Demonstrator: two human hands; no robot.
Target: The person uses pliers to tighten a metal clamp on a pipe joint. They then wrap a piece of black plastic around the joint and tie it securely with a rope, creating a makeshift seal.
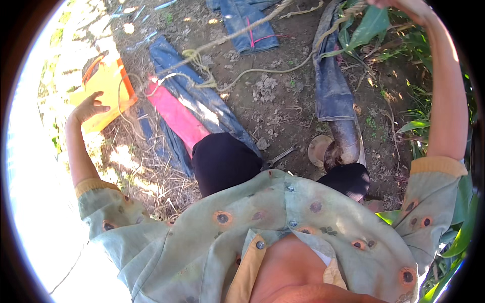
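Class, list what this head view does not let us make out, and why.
From the head view:
Right hand: cut off by the top edge, so its grip is unclear.
Orange bag: partly covered by the left hand; whether they touch is unclear.
Rope: its upper run leaves by the top edge.

Left grip [90,109] beside orange object [114,82]

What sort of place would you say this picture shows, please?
Probably outdoors, at the edge of a field or garden: bare soil shows underfoot, broad green leaves grow along the right, and dry straw litters the sunlit ground on the left.
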